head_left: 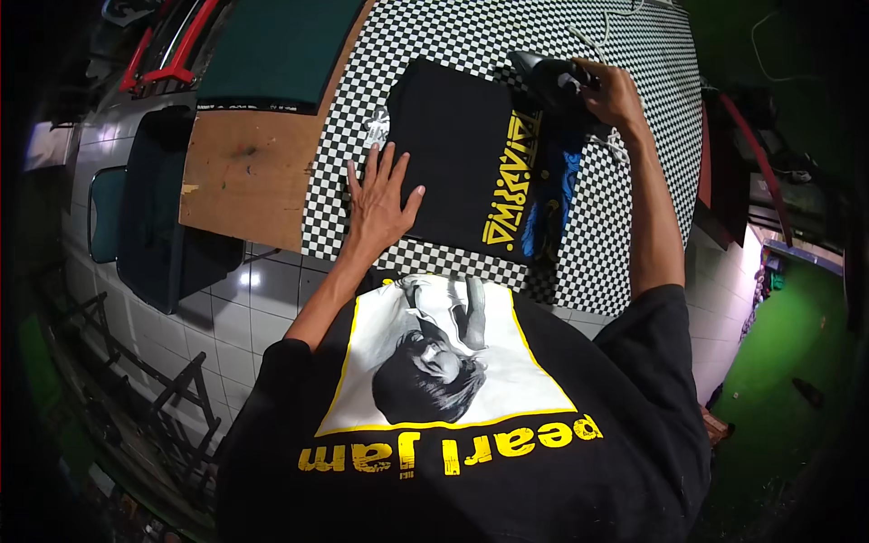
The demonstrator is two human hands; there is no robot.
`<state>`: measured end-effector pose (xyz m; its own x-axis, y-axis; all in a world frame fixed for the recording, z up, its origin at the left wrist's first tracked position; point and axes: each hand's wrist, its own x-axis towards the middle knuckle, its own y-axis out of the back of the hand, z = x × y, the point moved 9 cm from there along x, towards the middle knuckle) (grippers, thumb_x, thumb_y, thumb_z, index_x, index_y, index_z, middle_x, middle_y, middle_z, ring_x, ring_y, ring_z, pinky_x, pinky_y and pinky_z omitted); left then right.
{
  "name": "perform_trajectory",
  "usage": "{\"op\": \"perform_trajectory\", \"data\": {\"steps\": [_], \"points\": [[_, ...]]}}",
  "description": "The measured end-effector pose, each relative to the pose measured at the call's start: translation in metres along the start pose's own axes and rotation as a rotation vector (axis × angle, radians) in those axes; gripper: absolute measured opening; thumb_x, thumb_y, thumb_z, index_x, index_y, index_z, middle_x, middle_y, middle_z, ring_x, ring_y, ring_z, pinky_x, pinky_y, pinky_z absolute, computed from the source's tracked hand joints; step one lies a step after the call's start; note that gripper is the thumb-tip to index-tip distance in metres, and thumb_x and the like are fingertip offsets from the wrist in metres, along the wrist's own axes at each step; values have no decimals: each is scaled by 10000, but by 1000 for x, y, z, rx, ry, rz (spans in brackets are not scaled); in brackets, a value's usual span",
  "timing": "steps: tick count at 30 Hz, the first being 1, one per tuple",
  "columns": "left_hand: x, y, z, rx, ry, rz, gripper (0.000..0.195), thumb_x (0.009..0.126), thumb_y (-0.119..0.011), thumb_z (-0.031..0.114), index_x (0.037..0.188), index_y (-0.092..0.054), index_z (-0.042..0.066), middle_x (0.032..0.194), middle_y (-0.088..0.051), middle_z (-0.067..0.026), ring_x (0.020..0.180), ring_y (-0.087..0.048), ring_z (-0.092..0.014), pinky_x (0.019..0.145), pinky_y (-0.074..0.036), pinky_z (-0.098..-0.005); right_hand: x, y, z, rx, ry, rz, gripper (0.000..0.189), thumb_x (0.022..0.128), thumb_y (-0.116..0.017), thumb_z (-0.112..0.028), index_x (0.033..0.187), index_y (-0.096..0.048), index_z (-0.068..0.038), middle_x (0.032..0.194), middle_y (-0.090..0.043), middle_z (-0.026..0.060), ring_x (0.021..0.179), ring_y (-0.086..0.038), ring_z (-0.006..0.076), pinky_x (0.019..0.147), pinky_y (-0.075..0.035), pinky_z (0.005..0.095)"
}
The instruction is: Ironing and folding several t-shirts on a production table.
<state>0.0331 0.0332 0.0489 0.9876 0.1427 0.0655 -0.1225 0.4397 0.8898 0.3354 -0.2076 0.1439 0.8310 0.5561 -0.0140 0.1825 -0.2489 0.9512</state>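
A folded black T-shirt (448,149) lies on a black-and-white checkered cloth (597,265). Yellow lettering (509,190) and a blue print (571,170) run along its right side. My left hand (381,207) rests on the shirt's near left edge, fingers spread and holding nothing. Just beyond those fingertips a white tag (377,127) sticks out from the fabric. At the upper right, my right hand (611,95) grips the handle of a dark clothes iron (553,81), its tip toward the left. Whether the soleplate touches the shirt is hard to tell.
The iron's white cord (589,44) trails away across the cloth, and a white cord bundle (616,146) lies below my right hand. Left of the cloth are a bare brown board (244,176) and a dark green panel (271,51). A dark chair (153,203) stands on the tiled floor.
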Motion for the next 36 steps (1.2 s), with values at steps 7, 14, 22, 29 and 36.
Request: {"op": "perform_trajectory", "data": {"steps": [7, 14, 22, 29, 36], "points": [[14, -37, 74, -107, -96, 39, 585, 948, -577, 345, 1440, -472, 47, 1549, -357, -236, 1476, -278, -374, 1191, -115, -611, -46, 8, 5, 43, 50, -158, 523, 783, -619, 100, 1239, -706, -141, 1097, -752, 82, 723, -695, 175, 606, -571, 328], [10, -77, 96, -29, -95, 41, 601, 960, -559, 346, 1489, -427, 94, 1595, -293, -201, 1481, -273, -358, 1199, -161, -574, -46, -10, 46, -32, 69, -117, 533, 794, -594, 73, 1276, -683, -136, 999, -760, 133, 704, -710, 213, 653, -600, 344], [15, -77, 98, -45, -6, 61, 518, 960, -568, 338, 1415, -515, 98, 1553, -371, -191, 1462, -313, -356, 1203, -171, -559, -34, 17, 96, -83, 57, 38, 481, 851, -590, 32, 1288, -664, -156, 856, -733, 157, 643, -675, 229, 547, -557, 374], [36, -77, 147, -116, 22, 182, 477, 953, -575, 313, 1361, -553, 66, 1468, -458, -208, 1416, -368, -374, 1182, -189, -585, -35, 74, 154, -179, 15, 239, 464, 750, -691, -25, 1194, -686, -159, 910, -733, 154, 774, -701, 274, 674, -577, 423], [75, -91, 216, -242, -100, 181, 387, 934, -600, 265, 1260, -609, 57, 1393, -510, -208, 1343, -444, -391, 1157, -259, -567, -65, 71, 233, 786, -164, 782, 396, 757, -652, 58, 1152, -682, 41, 1014, -723, 90, 904, -683, 156, 861, -534, 264]]}}
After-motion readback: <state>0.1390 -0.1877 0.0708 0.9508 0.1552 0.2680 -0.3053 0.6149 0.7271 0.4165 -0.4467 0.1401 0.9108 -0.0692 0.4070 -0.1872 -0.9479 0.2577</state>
